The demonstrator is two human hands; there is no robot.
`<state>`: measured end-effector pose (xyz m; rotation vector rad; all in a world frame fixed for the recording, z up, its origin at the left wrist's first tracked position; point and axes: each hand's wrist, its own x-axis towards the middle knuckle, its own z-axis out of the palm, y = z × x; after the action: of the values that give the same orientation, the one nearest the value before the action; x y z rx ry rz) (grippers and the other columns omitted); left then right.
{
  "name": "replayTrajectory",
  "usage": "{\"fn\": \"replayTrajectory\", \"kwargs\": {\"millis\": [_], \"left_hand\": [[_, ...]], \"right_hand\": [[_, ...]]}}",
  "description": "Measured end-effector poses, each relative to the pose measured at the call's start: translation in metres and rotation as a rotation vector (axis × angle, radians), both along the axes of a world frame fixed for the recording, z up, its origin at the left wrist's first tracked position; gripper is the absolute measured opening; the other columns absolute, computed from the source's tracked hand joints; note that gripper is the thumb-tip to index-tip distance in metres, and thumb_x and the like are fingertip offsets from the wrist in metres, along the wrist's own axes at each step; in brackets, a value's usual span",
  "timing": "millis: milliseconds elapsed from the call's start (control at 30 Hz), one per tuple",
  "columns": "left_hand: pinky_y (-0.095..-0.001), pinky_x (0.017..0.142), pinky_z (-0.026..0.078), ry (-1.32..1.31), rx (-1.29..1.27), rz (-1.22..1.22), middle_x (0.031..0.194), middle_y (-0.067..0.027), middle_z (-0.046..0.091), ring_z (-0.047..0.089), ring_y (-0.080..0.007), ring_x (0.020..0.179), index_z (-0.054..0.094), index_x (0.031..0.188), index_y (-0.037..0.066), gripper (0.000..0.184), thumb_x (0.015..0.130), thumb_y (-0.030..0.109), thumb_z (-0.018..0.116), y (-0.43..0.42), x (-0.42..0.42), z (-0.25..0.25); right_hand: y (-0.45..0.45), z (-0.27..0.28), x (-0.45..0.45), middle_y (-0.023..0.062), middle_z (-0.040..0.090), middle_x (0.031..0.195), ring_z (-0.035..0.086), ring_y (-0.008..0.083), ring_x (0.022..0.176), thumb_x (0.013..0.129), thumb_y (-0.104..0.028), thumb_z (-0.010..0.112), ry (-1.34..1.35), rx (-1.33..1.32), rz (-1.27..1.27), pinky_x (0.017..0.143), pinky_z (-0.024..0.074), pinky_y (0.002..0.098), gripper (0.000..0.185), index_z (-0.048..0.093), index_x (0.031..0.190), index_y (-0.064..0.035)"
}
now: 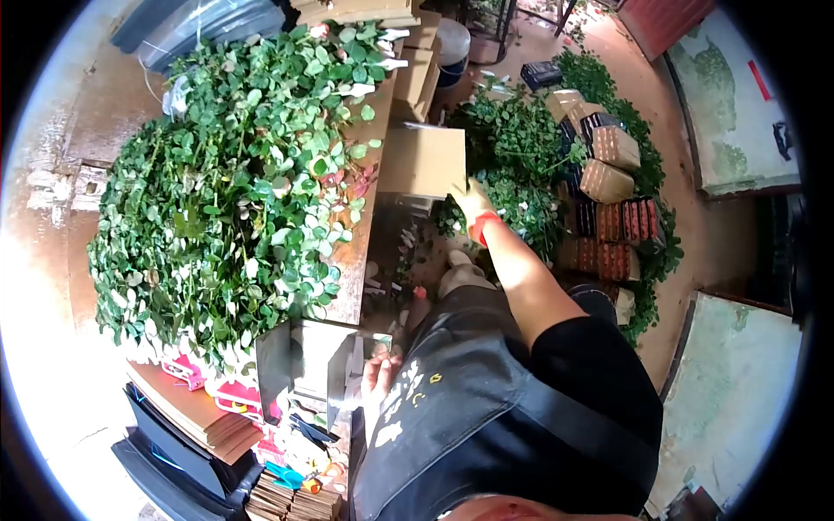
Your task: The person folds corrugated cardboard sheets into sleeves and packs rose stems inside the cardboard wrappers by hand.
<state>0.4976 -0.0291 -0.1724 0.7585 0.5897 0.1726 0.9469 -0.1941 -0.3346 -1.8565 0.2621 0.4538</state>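
Observation:
My right hand (472, 205), with a red band at the wrist, reaches forward and grips the edge of a flat brown cardboard sheet (423, 162) beside the table. My left hand (379, 373) is low by the table edge, next to a bent metal stand (328, 358). Its fingers look loosely stretched out near the metal, and part of the hand is hidden by my dark apron (456, 373). Whether it touches the stand is unclear. A large heap of leafy rose stems (226, 191) covers the table on the left.
Brown cardboard (195, 408), teal-handled scissors (284, 474) and pink items (236, 395) lie at the near table end. More greenery (512, 139) and wrapped bundles (615, 146) are on the floor at right. A white bucket (453, 43) stands beyond the cardboard.

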Motion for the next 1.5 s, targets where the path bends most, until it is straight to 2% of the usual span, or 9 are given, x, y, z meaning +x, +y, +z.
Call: {"fn": "replayTrajectory", "kwargs": {"millis": [133,233,333,667,767,1167,1267,1367,1500], "left_hand": [[-0.0385,0.102,0.054,0.054,0.029,0.03,0.122,-0.0203,0.071,0.069,-0.0255,0.113,0.06,0.131,0.006,0.023,0.11,0.004,0.05,-0.011,-0.04,-0.016],[-0.0387,0.101,0.055,0.017,-0.099,0.046,0.122,-0.0204,0.072,0.07,-0.0257,0.111,0.06,0.13,0.006,0.022,0.11,0.006,0.051,-0.017,-0.056,-0.04],[-0.039,0.099,0.055,0.022,-0.154,0.04,0.121,-0.0206,0.072,0.071,-0.0258,0.11,0.06,0.13,0.006,0.021,0.11,0.008,0.052,-0.018,-0.047,-0.056],[-0.032,0.09,0.055,0.467,0.309,-0.208,0.12,-0.015,0.073,0.07,-0.0191,0.101,0.06,0.13,0.005,0.025,0.108,0.018,0.061,-0.021,0.177,0.001],[-0.032,0.101,0.052,0.331,0.53,-0.371,0.127,-0.0125,0.069,0.065,-0.0175,0.114,0.056,0.133,0.0,0.031,0.106,0.013,0.063,-0.032,0.245,0.015],[-0.0585,0.126,0.021,-0.345,1.526,-0.632,0.15,-0.0171,0.055,0.045,-0.04,0.144,0.025,0.161,0.008,0.114,0.073,0.028,0.094,-0.121,0.446,0.106],[-0.0564,0.123,0.029,-0.283,1.464,-0.775,0.135,-0.0123,0.065,0.054,-0.0366,0.135,0.037,0.156,0.007,0.099,0.076,0.027,0.091,-0.116,0.447,0.109],[-0.0459,0.113,0.041,-0.367,1.691,-0.085,0.139,-0.0196,0.056,0.052,-0.0348,0.131,0.044,0.149,0.001,0.085,0.081,0.023,0.089,-0.102,0.422,0.11],[-0.0362,0.088,0.05,0.053,0.818,-0.006,0.106,-0.0091,0.06,0.058,-0.0174,0.09,0.053,0.129,0.002,0.045,0.096,0.02,0.078,-0.074,0.362,0.058]], "right_hand": [[0.024,0.026,0.041,0.0249,0.053,0.152,0.059,0.0334,0.132,0.093,-0.041,0.078,0.184,-0.3,-0.091,0.108,0.0498,0.0412,0.092,0.031,0.157,0.0054],[0.024,-0.099,0.067,0.018,0.067,0.137,0.067,0.0322,0.12,0.092,-0.039,0.076,0.344,-0.341,-0.219,0.1,0.0529,0.0441,0.1,0.017,0.165,-0.0037],[0.007,-0.114,0.075,0.0193,0.077,0.113,0.075,0.0327,0.087,0.096,-0.035,0.068,0.644,-0.156,0.207,0.076,0.0593,0.0432,0.064,0.049,0.149,-0.005],[-0.208,0.104,0.077,0.0203,0.074,0.118,0.074,0.0286,0.103,0.105,-0.031,0.061,0.631,0.133,0.373,0.088,0.0605,0.0391,0.041,0.062,0.129,0.0019],[-0.278,0.179,0.06,0.0066,0.074,0.106,0.071,0.0172,0.091,0.099,-0.019,0.063,0.191,-0.186,0.365,0.08,0.0594,0.033,0.029,0.071,0.119,-0.0007],[-0.285,0.307,0.031,0.0148,0.076,0.092,0.072,0.0337,0.084,0.083,-0.009,0.072,-0.702,-0.634,0.816,0.074,0.0571,0.0427,0.02,0.077,0.102,-0.0056],[-0.274,0.327,0.036,0.0143,0.076,0.091,0.073,0.0305,0.082,0.087,-0.008,0.071,-0.695,-0.653,0.856,0.072,0.0571,0.0403,0.019,0.075,0.104,-0.0032],[-0.263,0.362,0.043,0.0131,0.076,0.089,0.073,0.0238,0.081,0.091,-0.009,0.07,-0.419,-0.451,0.793,0.074,0.0568,0.0342,0.019,0.073,0.109,-0.0014],[-0.245,0.417,0.041,0.0088,0.076,0.098,0.07,0.016,0.083,0.1,-0.008,0.065,-0.28,-0.035,0.556,0.079,0.0566,0.0297,0.017,0.071,0.113,0.0013]]}}
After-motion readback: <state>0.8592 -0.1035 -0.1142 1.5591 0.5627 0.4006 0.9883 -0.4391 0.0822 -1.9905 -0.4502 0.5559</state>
